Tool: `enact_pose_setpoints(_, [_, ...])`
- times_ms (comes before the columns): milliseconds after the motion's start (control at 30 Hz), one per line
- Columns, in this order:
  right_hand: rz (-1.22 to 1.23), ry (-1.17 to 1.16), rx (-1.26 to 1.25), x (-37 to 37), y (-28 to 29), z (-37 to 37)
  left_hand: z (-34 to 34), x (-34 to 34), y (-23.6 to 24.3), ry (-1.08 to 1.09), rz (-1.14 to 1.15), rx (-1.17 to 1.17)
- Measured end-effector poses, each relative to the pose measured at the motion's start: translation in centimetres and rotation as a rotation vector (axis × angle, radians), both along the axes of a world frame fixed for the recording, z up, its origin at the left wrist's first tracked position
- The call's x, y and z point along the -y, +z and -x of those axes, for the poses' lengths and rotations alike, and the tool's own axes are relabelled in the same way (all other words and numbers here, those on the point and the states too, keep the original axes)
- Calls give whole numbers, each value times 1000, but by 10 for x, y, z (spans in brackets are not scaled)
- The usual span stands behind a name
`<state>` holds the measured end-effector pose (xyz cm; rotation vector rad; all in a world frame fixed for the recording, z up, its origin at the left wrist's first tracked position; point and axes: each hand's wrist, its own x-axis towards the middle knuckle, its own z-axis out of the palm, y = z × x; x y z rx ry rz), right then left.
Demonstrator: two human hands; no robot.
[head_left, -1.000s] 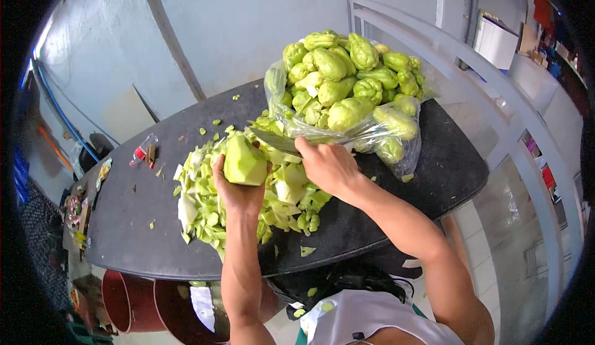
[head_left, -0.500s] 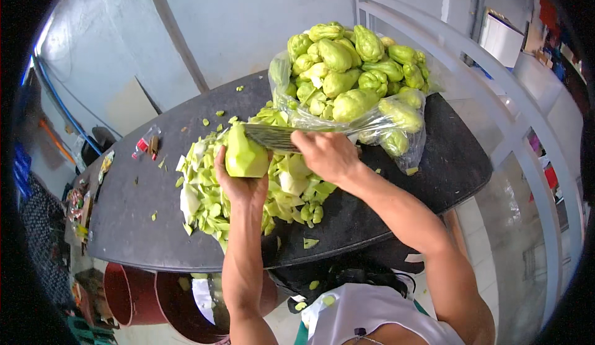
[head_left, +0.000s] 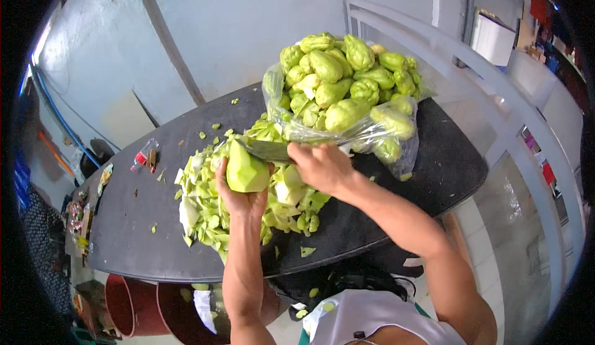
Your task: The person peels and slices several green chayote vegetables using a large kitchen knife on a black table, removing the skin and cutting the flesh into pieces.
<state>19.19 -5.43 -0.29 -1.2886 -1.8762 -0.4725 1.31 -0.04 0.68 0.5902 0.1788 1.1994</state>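
A pale green peeled chayote (head_left: 246,170) sits upright in my left hand (head_left: 238,197), whose fingers wrap round its lower side. My right hand (head_left: 325,166) grips a wide-bladed knife (head_left: 268,150); its handle is hidden in my fist. The blade points left, and its tip lies against the upper right of the chayote. Below and around both hands spreads a heap of green peels (head_left: 214,218) with pale peeled pieces among it. Beyond my right hand, an open clear plastic bag (head_left: 406,153) holds a pile of unpeeled chayotes (head_left: 347,114).
The dark table (head_left: 142,221) has scattered peel scraps and a small red-and-clear wrapper (head_left: 145,155) at left. Reddish-brown tubs (head_left: 121,305) stand under its near edge. A white metal railing (head_left: 477,66) runs along the right, and a pale wall (head_left: 248,29) stands behind.
The knife blade has turned from its striped-looking flat and dipped slightly against the chayote. The chayote is tilted a little in my left hand. The whole view has shifted slightly.
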Motion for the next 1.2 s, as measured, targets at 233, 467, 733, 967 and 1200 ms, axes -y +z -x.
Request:
enact_pose_setpoints(233, [306,-137,-11,-5,11,1,4,-6,-6,-91,-8,47])
enact_pose_setpoints(467, [-146,145,-10,18,12,8,0,3,-5,84,70,9])
enact_pose_setpoints(733, [-72,-50,28,-10,0,-13,-6,4,-3,-47,4,-7])
enact_pose_setpoints(967, [-243,329,20,21,11,10,6,-2,-9,-37,25,64])
enact_pose_setpoints(1200, [-195,214,77,6,1,5,2,7,-1,56,-5,-27])
